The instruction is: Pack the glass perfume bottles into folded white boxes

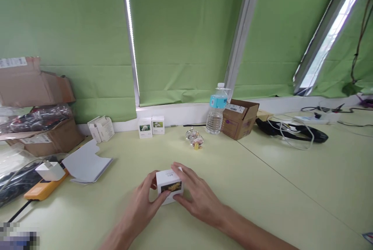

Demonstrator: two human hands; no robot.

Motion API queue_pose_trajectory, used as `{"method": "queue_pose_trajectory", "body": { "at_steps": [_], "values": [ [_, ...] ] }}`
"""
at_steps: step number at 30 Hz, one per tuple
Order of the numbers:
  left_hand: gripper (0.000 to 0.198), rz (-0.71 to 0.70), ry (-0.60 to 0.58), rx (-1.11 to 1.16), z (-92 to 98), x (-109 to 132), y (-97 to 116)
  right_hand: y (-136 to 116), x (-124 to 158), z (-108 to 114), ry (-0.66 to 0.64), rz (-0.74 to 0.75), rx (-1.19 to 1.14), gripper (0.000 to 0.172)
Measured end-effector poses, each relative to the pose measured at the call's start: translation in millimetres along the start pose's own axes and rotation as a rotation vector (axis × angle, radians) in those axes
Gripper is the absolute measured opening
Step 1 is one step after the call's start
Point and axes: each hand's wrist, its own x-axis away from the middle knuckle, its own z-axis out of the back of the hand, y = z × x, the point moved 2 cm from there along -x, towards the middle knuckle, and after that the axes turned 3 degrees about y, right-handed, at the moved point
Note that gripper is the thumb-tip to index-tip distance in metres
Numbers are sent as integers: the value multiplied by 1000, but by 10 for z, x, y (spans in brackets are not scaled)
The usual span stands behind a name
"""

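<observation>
A small white box with a yellow-flower picture on its front rests on the pale green table. My left hand grips its left side, thumb against the front face. My right hand is wrapped round its right side, with fingers over the top and thumb under the front edge. Both hands are closed on the box.
Two similar white boxes stand by the window ledge, and another open white box is further left. A water bottle, a brown carton, a small glass item, black cables, flat white card and an orange power strip surround the area.
</observation>
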Motion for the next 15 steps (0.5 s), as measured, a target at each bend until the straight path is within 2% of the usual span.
{"method": "queue_pose_trajectory", "body": {
  "at_steps": [2,8,11,15],
  "values": [
    [35,-2,-22,12,7,14,-4,-46,4,-11,-3,19,81,67],
    [41,87,-29,149,28,0,-49,13,-114,-91,23,-14,188,64],
    [45,183,62,200,38,-65,-162,169,-323,-135,39,-28,256,66],
    [45,279,148,253,105,-183,-331,423,-744,-175,38,-66,368,67]
  ]
}}
